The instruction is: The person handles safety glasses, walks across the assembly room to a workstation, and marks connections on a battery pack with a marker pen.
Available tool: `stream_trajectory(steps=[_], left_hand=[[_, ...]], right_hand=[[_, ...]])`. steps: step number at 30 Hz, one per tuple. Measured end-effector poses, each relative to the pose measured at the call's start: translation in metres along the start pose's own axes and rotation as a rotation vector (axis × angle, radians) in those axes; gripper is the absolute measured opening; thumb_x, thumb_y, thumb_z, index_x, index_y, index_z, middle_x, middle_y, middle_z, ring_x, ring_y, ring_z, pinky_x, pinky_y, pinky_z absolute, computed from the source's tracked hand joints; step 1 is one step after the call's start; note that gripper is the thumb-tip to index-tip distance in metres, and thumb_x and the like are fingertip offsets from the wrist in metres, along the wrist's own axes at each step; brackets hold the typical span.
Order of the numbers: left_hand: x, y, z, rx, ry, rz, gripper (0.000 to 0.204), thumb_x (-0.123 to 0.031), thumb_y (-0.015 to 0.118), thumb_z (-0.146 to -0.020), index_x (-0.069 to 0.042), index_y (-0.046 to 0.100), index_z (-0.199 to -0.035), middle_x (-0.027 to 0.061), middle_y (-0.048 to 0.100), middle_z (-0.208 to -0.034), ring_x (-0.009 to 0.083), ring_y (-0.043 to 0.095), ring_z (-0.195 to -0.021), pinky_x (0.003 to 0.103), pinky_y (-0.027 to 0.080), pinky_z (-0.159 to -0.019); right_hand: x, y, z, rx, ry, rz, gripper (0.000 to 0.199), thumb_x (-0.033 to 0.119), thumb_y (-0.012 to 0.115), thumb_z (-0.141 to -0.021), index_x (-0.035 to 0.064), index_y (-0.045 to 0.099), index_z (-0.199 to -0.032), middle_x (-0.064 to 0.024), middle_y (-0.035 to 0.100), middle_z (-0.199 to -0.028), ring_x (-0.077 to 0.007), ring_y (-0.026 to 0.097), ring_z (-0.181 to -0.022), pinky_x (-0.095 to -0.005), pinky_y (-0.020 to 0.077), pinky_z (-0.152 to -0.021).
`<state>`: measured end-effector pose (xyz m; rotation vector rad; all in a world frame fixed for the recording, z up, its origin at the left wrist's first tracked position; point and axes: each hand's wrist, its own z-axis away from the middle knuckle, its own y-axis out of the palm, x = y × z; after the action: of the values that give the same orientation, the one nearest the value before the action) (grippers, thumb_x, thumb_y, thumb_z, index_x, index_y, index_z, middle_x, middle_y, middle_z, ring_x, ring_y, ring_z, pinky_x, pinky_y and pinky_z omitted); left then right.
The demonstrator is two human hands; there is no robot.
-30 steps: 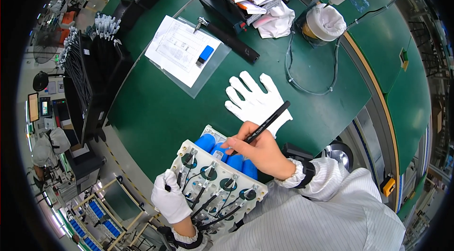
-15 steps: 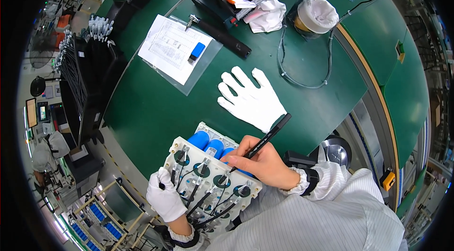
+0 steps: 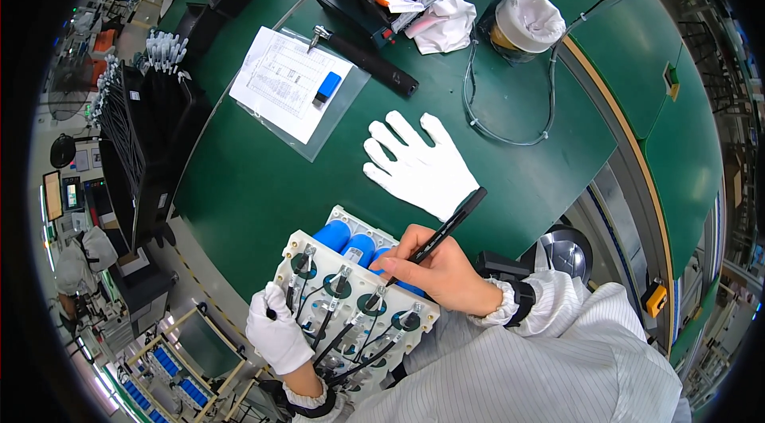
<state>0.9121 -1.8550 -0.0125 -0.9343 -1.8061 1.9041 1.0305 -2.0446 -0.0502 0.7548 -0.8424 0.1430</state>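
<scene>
Battery pack (image 3: 351,295) sits at the near edge of the green bench (image 3: 255,184). Gloved left hand (image 3: 276,334) has its grip closed on the pack's left corner; bare right hand (image 3: 434,271) pinches a black pen (image 3: 446,225) over it. The pack looks rigid and heavy, with snag-prone wires — best held by the frame edges. Beyond the pack lies a white sheet (image 3: 287,82) in a clear sleeve, a blue tag on top.

Battery pack (image 3: 351,295) at near table edge, between both hands.
Left hand (image 3: 276,333) gripping pack's left corner; right hand (image 3: 438,267) with pen (image 3: 446,228) on its right; loose glove (image 3: 418,168) behind; paper sheet (image 3: 288,82) farther left.
</scene>
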Motion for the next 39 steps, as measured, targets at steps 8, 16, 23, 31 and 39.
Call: stream_trajectory(steps=[8,16,23,31,39], left_hand=[[0.003,0.002,0.001,-0.025,0.011,-0.018,0.026,-0.026,0.053,-0.084,-0.001,0.056,-0.078,0.0165,0.057,-0.068,0.0327,0.054,-0.062,0.038,0.042,-0.056],[-0.003,-0.001,-0.001,-0.008,-0.017,0.02,0.031,-0.03,0.05,-0.086,-0.001,0.055,-0.077,0.0168,0.056,-0.066,0.0321,0.053,-0.06,0.038,0.04,-0.055],[0.0,0.001,0.0,-0.002,-0.031,-0.005,0.033,-0.031,0.049,-0.087,-0.001,0.054,-0.076,0.0171,0.056,-0.066,0.0326,0.052,-0.06,0.038,0.04,-0.054],[-0.005,0.002,0.0,-0.019,-0.007,0.033,0.033,-0.032,0.049,-0.087,-0.001,0.055,-0.076,0.0176,0.055,-0.064,0.0334,0.052,-0.059,0.039,0.039,-0.053],[-0.005,-0.006,0.0,-0.053,0.018,-0.034,0.029,-0.03,0.052,-0.084,-0.003,0.057,-0.077,0.0171,0.056,-0.066,0.0339,0.055,-0.06,0.039,0.042,-0.053]], right_hand=[[-0.002,-0.011,0.002,-0.025,0.016,-0.102,0.016,0.007,0.057,-0.082,0.0018,0.044,-0.074,-0.0124,0.06,-0.081,-0.0181,0.061,-0.083,-0.0281,0.0495,-0.069],[0.0,-0.017,0.03,-0.03,0.022,-0.128,0.016,0.009,0.061,-0.08,0.0022,0.049,-0.074,-0.0035,0.059,-0.073,-0.0058,0.055,-0.07,-0.0188,0.0431,-0.06],[-0.003,-0.015,0.035,-0.04,0.024,-0.136,0.016,0.008,0.062,-0.08,0.0026,0.049,-0.072,-0.0012,0.057,-0.072,-0.004,0.052,-0.067,-0.0175,0.0415,-0.058],[-0.005,-0.018,0.035,-0.044,0.002,-0.127,0.015,0.008,0.061,-0.08,0.0023,0.049,-0.074,-0.0016,0.057,-0.072,-0.004,0.052,-0.067,-0.0175,0.0409,-0.057],[0.002,-0.021,0.031,-0.067,-0.001,-0.059,0.012,0.003,0.056,-0.082,0.0014,0.045,-0.076,-0.0135,0.062,-0.079,-0.0168,0.061,-0.078,-0.0278,0.0485,-0.07]])
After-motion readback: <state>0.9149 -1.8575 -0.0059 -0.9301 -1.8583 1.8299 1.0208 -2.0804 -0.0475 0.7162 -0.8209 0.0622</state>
